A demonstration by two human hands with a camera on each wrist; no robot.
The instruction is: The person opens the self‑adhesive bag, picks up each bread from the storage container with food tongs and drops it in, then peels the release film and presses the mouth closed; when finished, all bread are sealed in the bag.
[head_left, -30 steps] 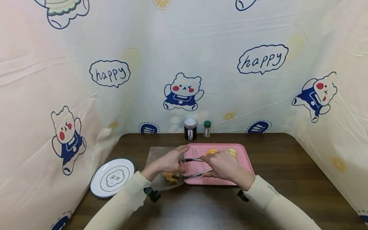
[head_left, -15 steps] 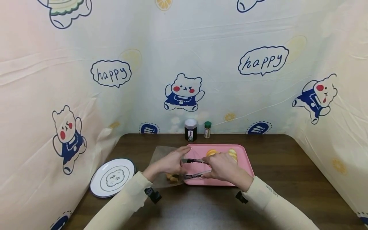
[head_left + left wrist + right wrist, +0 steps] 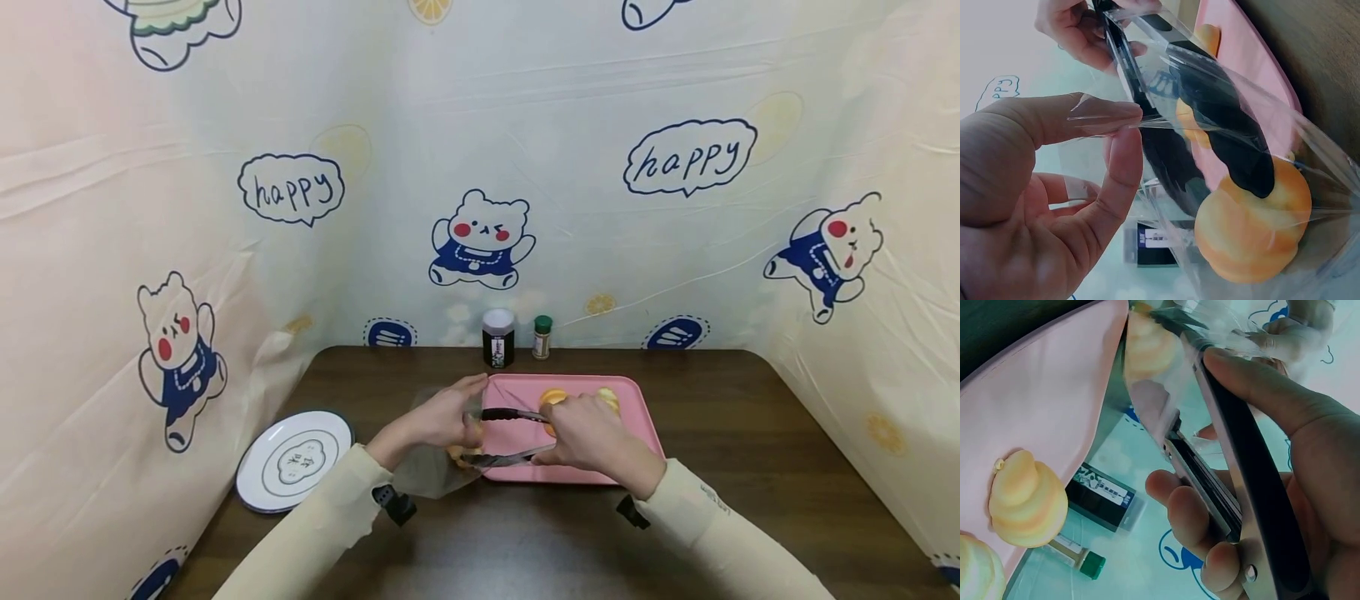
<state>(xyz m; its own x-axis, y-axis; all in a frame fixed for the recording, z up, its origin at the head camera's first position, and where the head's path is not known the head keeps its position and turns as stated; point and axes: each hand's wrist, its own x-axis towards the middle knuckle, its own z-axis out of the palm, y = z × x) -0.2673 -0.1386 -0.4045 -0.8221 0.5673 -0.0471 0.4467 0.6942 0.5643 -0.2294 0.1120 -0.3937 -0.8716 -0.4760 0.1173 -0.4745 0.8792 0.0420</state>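
Observation:
My left hand point(image 3: 442, 417) pinches the edge of a clear plastic bag point(image 3: 420, 475) between thumb and finger, as the left wrist view shows. A pair of tongs point(image 3: 1235, 444) with black tips is held in my right hand point(image 3: 592, 437), its arms spread apart. Both tips reach into the bag's mouth. Inside the bag is a golden bread roll point(image 3: 1254, 225); one tip overlaps its upper edge, and whether it touches I cannot tell. Beneath the tongs lies a pink tray point(image 3: 637, 417) carrying an orange-yellow roll point(image 3: 1029, 503) and a paler roll point(image 3: 607, 398).
A stack of white plates point(image 3: 292, 462) sits at the left of the dark wooden table point(image 3: 720, 400). Behind the tray stand a dark jar with a pale lid point(image 3: 498, 337) and a small green-capped shaker point(image 3: 542, 337). Patterned cloth point(image 3: 480, 125) encloses the table's back and sides.
The roll in the bag has shifted slightly right toward the tongs, and the bag has drawn in and crumpled. Both hands stay in nearly the same place, keeping their grips.

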